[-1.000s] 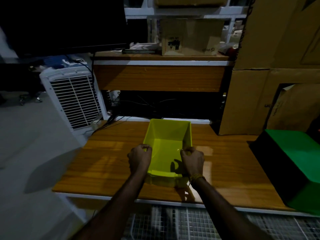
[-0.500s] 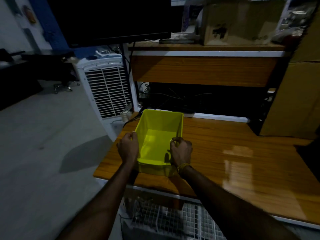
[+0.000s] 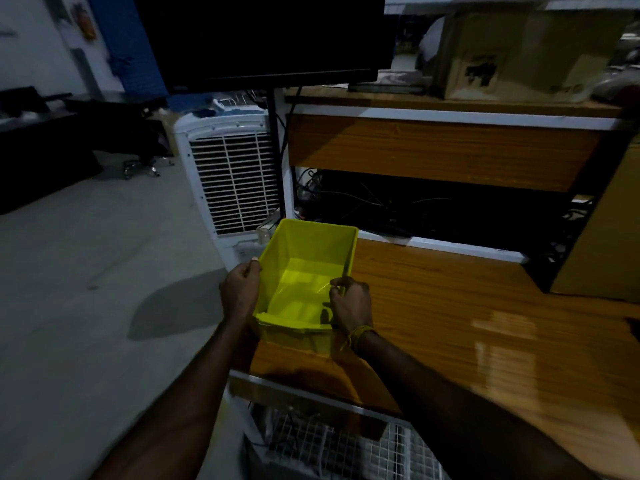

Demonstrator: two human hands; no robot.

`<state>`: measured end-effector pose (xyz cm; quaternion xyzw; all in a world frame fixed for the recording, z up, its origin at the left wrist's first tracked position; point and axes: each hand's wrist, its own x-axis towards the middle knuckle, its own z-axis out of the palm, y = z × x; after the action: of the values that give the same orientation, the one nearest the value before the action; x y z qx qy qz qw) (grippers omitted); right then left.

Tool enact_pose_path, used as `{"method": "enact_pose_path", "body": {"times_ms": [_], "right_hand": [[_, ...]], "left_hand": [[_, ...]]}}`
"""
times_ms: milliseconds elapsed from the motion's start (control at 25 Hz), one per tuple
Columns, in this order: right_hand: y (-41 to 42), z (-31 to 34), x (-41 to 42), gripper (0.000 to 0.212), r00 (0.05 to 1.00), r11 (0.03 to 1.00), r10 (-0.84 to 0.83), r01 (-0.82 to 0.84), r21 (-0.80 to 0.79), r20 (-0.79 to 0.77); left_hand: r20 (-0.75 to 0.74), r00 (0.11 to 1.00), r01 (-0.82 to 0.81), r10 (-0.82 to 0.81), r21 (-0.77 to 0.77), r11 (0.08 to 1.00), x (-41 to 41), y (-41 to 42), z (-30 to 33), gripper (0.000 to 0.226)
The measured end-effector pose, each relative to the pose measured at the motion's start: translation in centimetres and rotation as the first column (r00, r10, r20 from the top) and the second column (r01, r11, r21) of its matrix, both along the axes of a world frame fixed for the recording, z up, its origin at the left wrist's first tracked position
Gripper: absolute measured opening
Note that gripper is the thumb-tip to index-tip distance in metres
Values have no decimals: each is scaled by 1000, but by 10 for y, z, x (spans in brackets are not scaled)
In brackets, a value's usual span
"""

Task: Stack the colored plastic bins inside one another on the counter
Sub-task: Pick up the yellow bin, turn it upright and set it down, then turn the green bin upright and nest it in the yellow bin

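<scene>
A yellow plastic bin (image 3: 304, 271), open side up and with nothing inside, is at the left end of the wooden counter (image 3: 450, 323), partly past its left edge. My left hand (image 3: 240, 289) grips the bin's left wall at the rim. My right hand (image 3: 349, 303) grips its right wall, fingers over the rim. I cannot tell whether the bin rests on the counter or is just above it. No other bin is in view.
A white air cooler (image 3: 232, 178) stands on the floor just left of the counter. A black screen (image 3: 263, 36) hangs above it. A wooden shelf (image 3: 443, 147) with cardboard boxes (image 3: 512, 50) lies behind, cables beneath. A wire rack (image 3: 339, 441) sits under the counter's front edge.
Both hands have carried the yellow bin from the middle of the counter to its left end. The view has turned left, so the green bin at the right is out of sight.
</scene>
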<state>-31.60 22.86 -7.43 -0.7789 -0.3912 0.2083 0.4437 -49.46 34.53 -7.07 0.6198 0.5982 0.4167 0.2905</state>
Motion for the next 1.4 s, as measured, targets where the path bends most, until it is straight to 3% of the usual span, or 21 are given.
{"method": "enact_pose_path", "body": {"times_ms": [160, 280, 440, 720, 840, 960, 1240, 1400], "right_hand": [[2, -6, 3, 24, 1000, 999, 22, -23, 24, 15], [-5, -11, 9, 29, 998, 997, 62, -62, 39, 11], [-27, -6, 34, 32, 998, 999, 34, -36, 36, 46], [-110, -2, 127, 31, 966, 981, -195, 189, 53, 169], [-173, -4, 187, 31, 904, 925, -380, 376, 57, 196], [-210, -1, 212, 32, 868, 891, -449, 452, 40, 213], [-351, 10, 335, 32, 731, 753, -644, 658, 19, 225], [-429, 16, 408, 34, 634, 655, -724, 755, -19, 272]], "left_hand": [[-83, 996, -27, 29, 20, 999, 0, 3, -6, 34], [-268, 956, -68, 115, 176, 982, 16, -7, -6, 21], [-302, 949, 187, -92, 302, 935, 75, -35, -7, 24], [-339, 846, 506, -412, 263, 822, 210, -118, -15, 31], [-332, 760, 630, -559, 168, 758, 270, -178, -20, 33], [-308, 743, 652, -594, 134, 746, 301, -208, -24, 34], [-294, 568, 816, -769, 78, 573, 437, -334, -7, 39], [-212, 489, 855, -846, -77, 514, 504, -404, -3, 48]]}}
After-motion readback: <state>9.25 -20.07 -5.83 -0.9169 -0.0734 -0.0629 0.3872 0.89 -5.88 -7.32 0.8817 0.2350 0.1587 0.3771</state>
